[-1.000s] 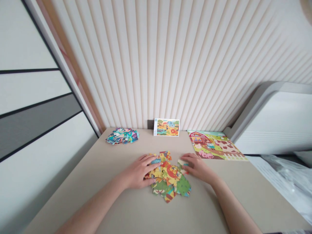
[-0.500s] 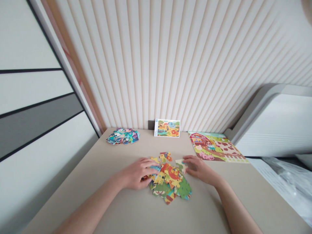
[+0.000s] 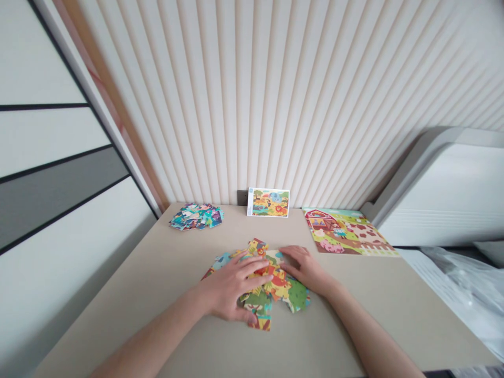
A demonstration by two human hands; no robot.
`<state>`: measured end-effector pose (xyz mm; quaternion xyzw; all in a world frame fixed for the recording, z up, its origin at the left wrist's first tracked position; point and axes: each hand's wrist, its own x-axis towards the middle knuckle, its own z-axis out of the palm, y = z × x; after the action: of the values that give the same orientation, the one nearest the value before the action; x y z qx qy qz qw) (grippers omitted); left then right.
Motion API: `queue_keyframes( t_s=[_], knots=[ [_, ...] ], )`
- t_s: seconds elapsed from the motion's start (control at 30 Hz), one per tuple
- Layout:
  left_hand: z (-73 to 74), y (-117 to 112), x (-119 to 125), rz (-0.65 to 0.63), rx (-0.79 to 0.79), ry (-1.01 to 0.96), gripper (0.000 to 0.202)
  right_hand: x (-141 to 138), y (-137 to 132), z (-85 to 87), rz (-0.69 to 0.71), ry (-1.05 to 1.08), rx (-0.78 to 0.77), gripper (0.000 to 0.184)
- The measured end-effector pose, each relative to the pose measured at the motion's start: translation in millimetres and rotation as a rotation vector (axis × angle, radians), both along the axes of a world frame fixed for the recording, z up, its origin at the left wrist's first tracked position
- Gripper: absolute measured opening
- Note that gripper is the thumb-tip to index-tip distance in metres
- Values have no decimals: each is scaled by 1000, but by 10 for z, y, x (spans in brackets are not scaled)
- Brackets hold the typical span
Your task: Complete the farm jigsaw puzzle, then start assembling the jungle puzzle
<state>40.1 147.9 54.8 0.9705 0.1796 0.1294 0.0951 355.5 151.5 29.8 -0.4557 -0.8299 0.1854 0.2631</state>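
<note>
A loose heap of animal-picture jigsaw puzzle pieces (image 3: 279,286) lies near the middle of the table. My left hand (image 3: 232,289) rests palm down over the heap's left side with its fingers spread, covering some pieces. Blue and yellow pieces (image 3: 221,261) stick out beyond its far side. At the heap's upper right, my right hand (image 3: 305,269) has thumb and forefinger at the edges of a pale puzzle piece (image 3: 274,256) with green on it. Another piece with an orange animal (image 3: 258,245) shows at the heap's far edge.
Against the ribbed wall leans a small picture card (image 3: 268,202) of safari animals. A second pile of blue-purple puzzle pieces (image 3: 197,216) lies back left. An assembled-looking farm picture (image 3: 346,232) lies back right. Clear plastic wrap (image 3: 460,278) is beyond the table's right edge.
My left hand has moved right and spread over the heap, with pieces now showing farther left. My right hand has shifted left, and the pale piece has moved left with it.
</note>
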Motion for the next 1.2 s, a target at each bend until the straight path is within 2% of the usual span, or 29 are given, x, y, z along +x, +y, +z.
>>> queue_keyframes(
  t_s=[0.1, 0.2, 0.27, 0.4, 0.5, 0.7, 0.93, 1.03, 1.2],
  knots=[
    [-24, -55, 74, -17, -15, -2, 73, 46, -36, 121, -1, 48, -27, 31],
    [-34, -29, 24, -2, -44, -27, 65, 142, -124, 256, 47, 54, -172, 26],
    [-35, 12, -42, 10, -53, -50, 57, 174, -189, 316, 118, 9, -277, 31],
    [-45, 82, -132, 45, -52, -77, 38, 119, -260, 344, 173, -92, -316, 46],
    [-58, 98, -136, 70, -59, -83, 26, 77, -275, 344, 152, -69, -365, 37],
    [-67, 80, -105, 94, -79, -89, 31, 212, -251, 335, 2, 128, -455, 27],
    [-93, 87, -101, 73, -60, -94, 28, 387, -56, 263, -358, 606, -265, 45],
    [-103, 91, -103, 71, -52, -110, 33, 398, -21, 268, -401, 675, -227, 48],
    [-88, 93, -105, 64, -62, -112, 35, 358, -29, 248, -359, 740, -233, 52]
  ],
)
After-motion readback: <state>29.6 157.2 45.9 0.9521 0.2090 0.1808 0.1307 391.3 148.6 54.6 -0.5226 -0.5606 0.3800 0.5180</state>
